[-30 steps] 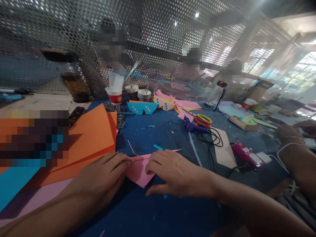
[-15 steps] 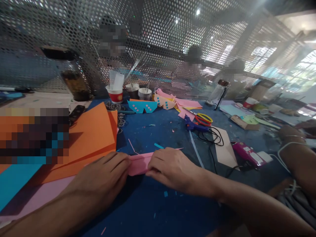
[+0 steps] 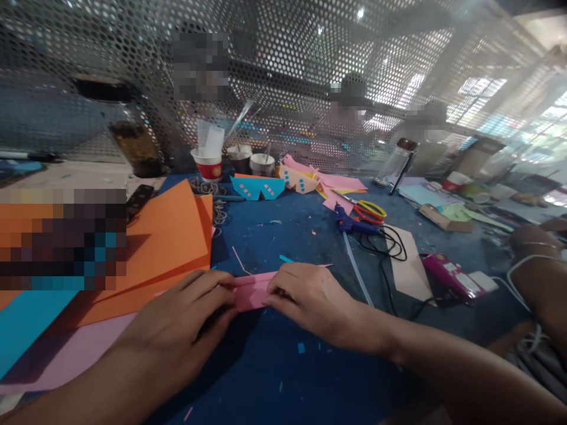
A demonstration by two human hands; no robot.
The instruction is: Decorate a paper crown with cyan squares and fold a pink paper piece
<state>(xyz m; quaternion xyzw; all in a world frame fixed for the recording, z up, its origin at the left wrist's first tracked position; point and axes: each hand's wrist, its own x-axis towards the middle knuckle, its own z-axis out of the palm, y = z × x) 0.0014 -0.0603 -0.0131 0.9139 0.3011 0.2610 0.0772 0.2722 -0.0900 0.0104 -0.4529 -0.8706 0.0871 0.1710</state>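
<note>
A folded strip of pink paper [image 3: 251, 293] spans the gap between my hands, low over the blue table. Its left end is gripped by my left hand [image 3: 201, 313], thumb below and fingers on top. My right hand [image 3: 305, 301] is closed on the other end, with the fingertips curled over the paper. A thin pink point sticks out beyond the right knuckles. Orange paper sheets [image 3: 172, 236] lie beside my left hand, and small paper scraps are scattered around.
Behind stand a blue paper mask [image 3: 258, 188], a peach paper mask [image 3: 299, 179] and a red-white cup [image 3: 208, 165]. Scissors [image 3: 370, 211], a blue glue gun [image 3: 354, 223] and its cable lie to the right, near a magenta box [image 3: 454, 277]. Another person's arm [image 3: 538, 265] rests at far right.
The left thumb has shifted slightly away from the left fingers, with the pink paper still held. Both hands stay in nearly the same place; the view has shifted a little.
</note>
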